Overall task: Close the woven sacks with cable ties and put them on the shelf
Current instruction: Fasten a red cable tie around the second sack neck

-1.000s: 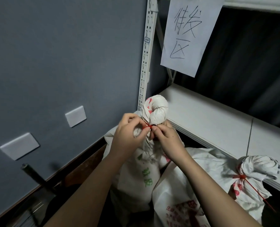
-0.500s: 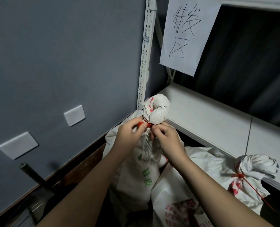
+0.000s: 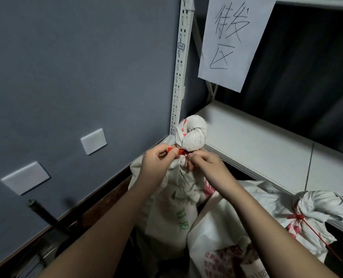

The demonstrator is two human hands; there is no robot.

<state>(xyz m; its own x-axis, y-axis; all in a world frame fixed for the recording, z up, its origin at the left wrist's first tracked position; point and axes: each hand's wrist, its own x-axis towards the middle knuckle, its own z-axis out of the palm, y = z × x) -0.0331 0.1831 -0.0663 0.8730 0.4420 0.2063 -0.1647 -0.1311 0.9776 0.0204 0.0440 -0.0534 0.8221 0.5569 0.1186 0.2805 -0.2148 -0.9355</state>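
A white woven sack (image 3: 172,207) with green print stands upright in front of me, its twisted top (image 3: 192,135) bunched above the neck. A red cable tie (image 3: 179,151) circles that neck. My left hand (image 3: 158,159) pinches the tie's free end on the left side. My right hand (image 3: 204,163) pinches the tie at the neck on the right. A second sack (image 3: 222,243) with red print leans below my right forearm. A third sack (image 3: 314,213), tied with a red cable tie (image 3: 298,216), rests against the shelf edge at the right.
A white shelf board (image 3: 266,141) runs from the centre to the right, with a perforated white upright (image 3: 181,67) at its left corner. A handwritten paper sign (image 3: 232,41) hangs above. The grey wall (image 3: 66,77) carries two white cover plates. A dark rod (image 3: 44,215) leans at lower left.
My left hand has drawn away to the left along the red tie, exposing more of it at the sack's neck. The sack's top sits a little higher in view.
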